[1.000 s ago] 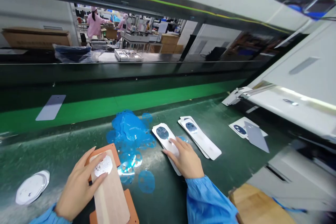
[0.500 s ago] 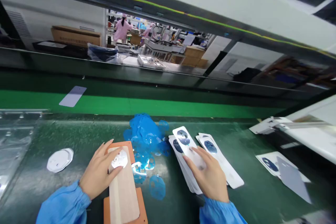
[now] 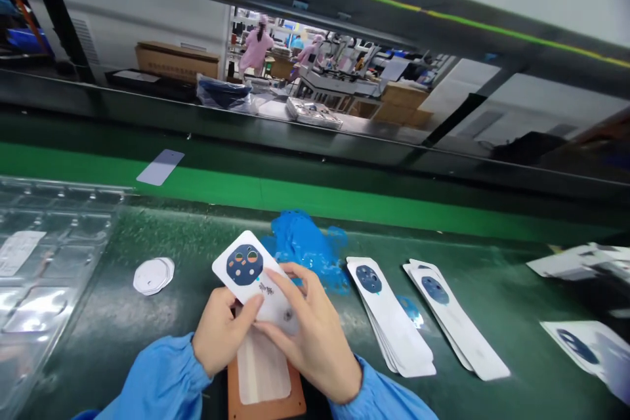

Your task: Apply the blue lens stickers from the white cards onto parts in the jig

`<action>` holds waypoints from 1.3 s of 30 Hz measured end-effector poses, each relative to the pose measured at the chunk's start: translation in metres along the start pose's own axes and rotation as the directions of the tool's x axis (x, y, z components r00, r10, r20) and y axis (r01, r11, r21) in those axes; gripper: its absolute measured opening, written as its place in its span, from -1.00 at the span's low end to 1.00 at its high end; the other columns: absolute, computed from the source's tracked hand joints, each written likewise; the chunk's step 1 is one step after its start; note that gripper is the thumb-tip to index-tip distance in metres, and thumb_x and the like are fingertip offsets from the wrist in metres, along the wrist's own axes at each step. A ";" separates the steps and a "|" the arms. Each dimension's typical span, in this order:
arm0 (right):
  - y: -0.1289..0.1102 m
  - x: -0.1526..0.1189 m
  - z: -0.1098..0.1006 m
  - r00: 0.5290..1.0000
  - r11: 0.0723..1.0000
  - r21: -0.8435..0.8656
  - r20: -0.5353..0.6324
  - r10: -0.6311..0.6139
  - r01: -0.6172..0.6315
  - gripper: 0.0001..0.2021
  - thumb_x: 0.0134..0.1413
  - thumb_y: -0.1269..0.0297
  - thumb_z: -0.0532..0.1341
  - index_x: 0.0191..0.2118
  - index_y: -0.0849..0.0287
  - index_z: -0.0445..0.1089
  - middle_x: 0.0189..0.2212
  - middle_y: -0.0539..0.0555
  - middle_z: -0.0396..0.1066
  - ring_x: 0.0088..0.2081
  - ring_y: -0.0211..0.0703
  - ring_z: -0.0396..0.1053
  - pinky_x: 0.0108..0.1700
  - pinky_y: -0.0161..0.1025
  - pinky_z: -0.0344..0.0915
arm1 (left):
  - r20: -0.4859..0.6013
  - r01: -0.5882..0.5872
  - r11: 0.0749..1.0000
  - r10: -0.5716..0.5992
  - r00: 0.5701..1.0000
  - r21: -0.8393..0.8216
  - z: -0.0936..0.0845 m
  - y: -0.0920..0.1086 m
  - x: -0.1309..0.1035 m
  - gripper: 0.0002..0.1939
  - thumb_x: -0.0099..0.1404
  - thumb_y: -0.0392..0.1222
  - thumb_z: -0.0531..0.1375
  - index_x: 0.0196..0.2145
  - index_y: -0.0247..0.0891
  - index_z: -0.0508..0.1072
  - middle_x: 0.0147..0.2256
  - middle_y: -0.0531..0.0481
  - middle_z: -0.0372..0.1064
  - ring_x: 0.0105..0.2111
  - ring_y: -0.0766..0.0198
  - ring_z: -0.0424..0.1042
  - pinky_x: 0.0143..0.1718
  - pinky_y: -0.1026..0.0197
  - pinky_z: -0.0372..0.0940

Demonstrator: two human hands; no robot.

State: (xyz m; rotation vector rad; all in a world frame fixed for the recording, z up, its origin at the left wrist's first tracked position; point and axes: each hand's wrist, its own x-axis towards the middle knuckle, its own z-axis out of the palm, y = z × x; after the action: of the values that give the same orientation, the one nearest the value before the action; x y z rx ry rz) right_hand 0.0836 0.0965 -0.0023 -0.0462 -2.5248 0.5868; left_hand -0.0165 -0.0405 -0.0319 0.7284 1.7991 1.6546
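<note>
A white phone back panel [image 3: 268, 305] with a dark round camera area is held tilted between both hands. My left hand [image 3: 224, 328] pinches its lower left edge, thumb on the face. My right hand [image 3: 315, 331] grips its right side, fingers on top and thumb below. Beneath them lies an orange fixture block [image 3: 268, 407] with a pale inset plate [image 3: 266, 367]; the panel and hands hide its upper part. Behind the panel is a heap of blue film pieces [image 3: 302, 243].
Right of my hands lie two fanned stacks of white panels [image 3: 394, 328] [image 3: 462, 335], with more panels [image 3: 581, 348] at far right. To the left are round white stickers [image 3: 152, 275] and a clear plastic tray [image 3: 44, 289]. A pale sheet [image 3: 161, 167] lies on the green strip.
My right hand has lifted a panel off the nearer stack and carried it left over the fixture. My left hand has moved from the fixture's plate onto the panel. The view has shifted.
</note>
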 end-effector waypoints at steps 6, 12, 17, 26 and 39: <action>0.008 0.019 -0.001 0.976 0.904 0.370 0.086 0.199 -0.216 -0.46 0.18 0.28 0.28 0.26 0.05 0.19 0.01 0.15 0.39 -0.02 -0.05 0.41 -0.06 -0.16 0.46 | 0.051 0.039 0.998 -0.036 0.998 -0.055 -0.001 0.006 0.003 -0.64 0.28 0.01 0.17 -0.36 -0.39 0.55 -0.37 -0.14 0.54 -0.32 0.12 0.50 -0.29 0.21 0.36; 0.004 0.019 0.018 0.937 0.726 0.618 0.054 0.344 -0.302 -0.52 0.19 0.29 0.26 0.21 0.10 0.25 -0.06 0.15 0.48 -0.09 -0.05 0.48 0.01 -0.05 0.45 | 0.045 0.006 1.000 -0.006 0.999 -0.006 -0.001 0.009 0.002 -0.70 0.27 -0.07 0.17 -0.32 -0.38 0.55 -0.34 -0.12 0.55 -0.33 0.15 0.49 -0.30 0.23 0.34; 0.004 0.016 0.016 0.923 0.637 0.704 0.067 0.380 -0.313 -0.56 0.22 0.29 0.25 0.20 0.09 0.28 -0.08 0.16 0.49 -0.13 -0.08 0.50 -0.11 -0.15 0.50 | 0.073 0.016 1.000 -0.014 0.997 -0.021 -0.004 0.008 0.002 -0.66 0.29 -0.03 0.16 -0.22 -0.38 0.55 -0.27 -0.15 0.56 -0.31 0.15 0.48 -0.25 0.20 0.35; 0.012 0.015 0.008 0.937 0.718 0.623 0.077 0.340 -0.311 -0.59 0.33 0.29 0.11 0.25 0.12 0.21 -0.06 0.17 0.48 -0.17 -0.13 0.51 -0.32 -0.29 0.51 | 0.117 0.077 0.983 -0.057 0.991 -0.166 -0.004 0.006 0.001 -0.56 0.33 0.10 0.15 -0.20 -0.40 0.52 -0.30 -0.17 0.52 -0.34 0.15 0.45 -0.27 0.18 0.36; 0.012 0.013 -0.006 0.984 0.977 -0.118 -0.026 -0.179 0.175 -0.86 0.26 0.44 0.19 -0.11 0.22 0.47 -0.28 0.14 0.47 -0.28 -0.13 0.36 -0.32 -0.20 0.35 | 0.100 0.139 0.989 -0.134 0.986 -0.045 -0.003 0.011 0.000 -0.60 0.24 0.08 0.16 -0.43 -0.38 0.40 -0.51 -0.03 0.34 -0.52 0.33 0.24 -0.50 0.31 0.17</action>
State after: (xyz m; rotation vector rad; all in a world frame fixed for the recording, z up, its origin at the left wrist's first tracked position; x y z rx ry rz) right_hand 0.0747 0.1113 0.0039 0.1234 -2.4919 0.3650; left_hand -0.0187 -0.0420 -0.0207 0.6366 1.6937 1.5442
